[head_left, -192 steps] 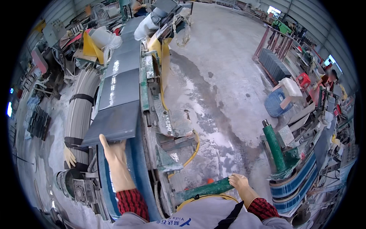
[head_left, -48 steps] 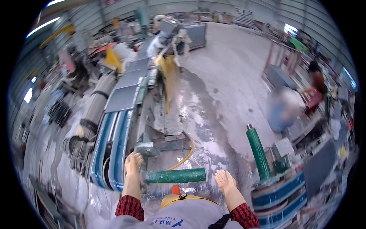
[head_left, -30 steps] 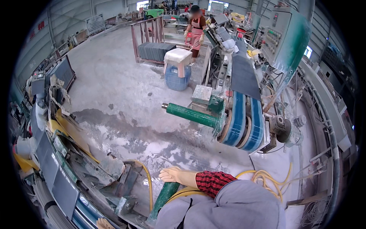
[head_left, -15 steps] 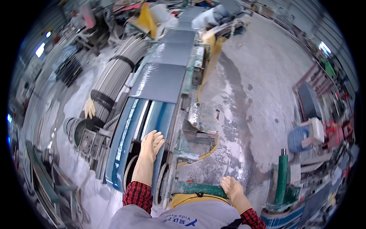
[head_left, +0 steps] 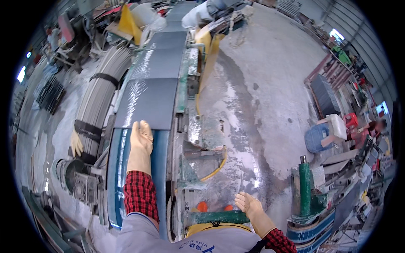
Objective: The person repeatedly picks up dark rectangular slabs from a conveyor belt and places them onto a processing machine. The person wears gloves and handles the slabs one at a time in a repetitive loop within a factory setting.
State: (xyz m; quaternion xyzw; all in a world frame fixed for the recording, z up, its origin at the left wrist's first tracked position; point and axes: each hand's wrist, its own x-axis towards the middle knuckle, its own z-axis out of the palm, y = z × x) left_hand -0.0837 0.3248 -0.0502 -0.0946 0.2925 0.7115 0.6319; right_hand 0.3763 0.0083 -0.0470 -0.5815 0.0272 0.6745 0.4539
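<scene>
My left hand [head_left: 141, 141], in a cream rubber glove, reaches out over the conveyor. Its fingers are stretched and overlap the near edge of a dark grey slab [head_left: 147, 101], seemingly touching it. The slab lies flat and shiny with wet streaks, in line with more slabs [head_left: 162, 63] behind it. Under my left arm run blue conveyor belts [head_left: 159, 156]. Gloved the same way, my right hand [head_left: 249, 205] is held low at the right, just above the end of a green bar [head_left: 223, 216], with loosely extended fingers and nothing visible in it.
Left of the conveyor lies a strapped bundle of long grey strips [head_left: 95, 88], with a spare glove [head_left: 76, 143] beside it. A motor housing [head_left: 83, 187] sits nearer. At right stand a green post [head_left: 304, 185] and a blue plastic drum [head_left: 317, 138]. A yellow hose [head_left: 215, 173] curves beside the frame.
My left hand has moved forward to the slab's near edge. The slab now reaches closer along the belts. My right hand has loosened and come off the green bar's end. The view has shifted rightward.
</scene>
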